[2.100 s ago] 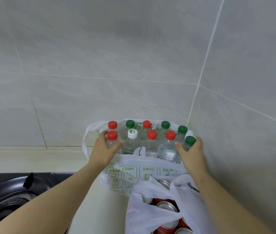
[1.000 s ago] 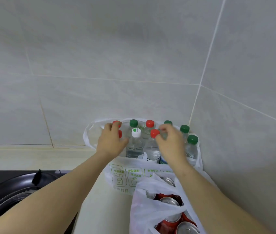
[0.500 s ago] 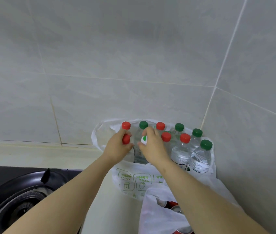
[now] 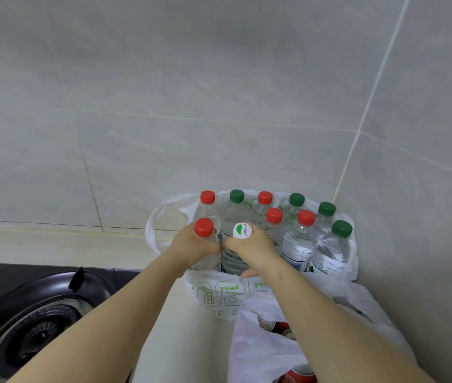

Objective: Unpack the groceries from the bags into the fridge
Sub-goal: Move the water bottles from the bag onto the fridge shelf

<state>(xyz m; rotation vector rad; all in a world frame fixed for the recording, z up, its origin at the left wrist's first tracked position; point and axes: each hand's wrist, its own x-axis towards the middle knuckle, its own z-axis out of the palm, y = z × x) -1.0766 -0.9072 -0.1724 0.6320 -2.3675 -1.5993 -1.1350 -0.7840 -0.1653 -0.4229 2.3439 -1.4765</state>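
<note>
Gripping, inside crinkly white bag [image 4: 219, 297]: left hand [image 4: 191, 246] clear red-capped bottle [image 4: 204, 227], right hand [image 4: 252, 247] ribbed white-capped bottle [image 4: 242, 230].

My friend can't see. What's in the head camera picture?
The left hand grips a red-capped bottle and the right hand a white-capped bottle, side by side in a white bag. More red- and green-capped bottles stand in it too.

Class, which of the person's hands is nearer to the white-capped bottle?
Right. The right hand grips the white-capped bottle below its cap; the left hand holds the red-capped bottle beside it.
</note>
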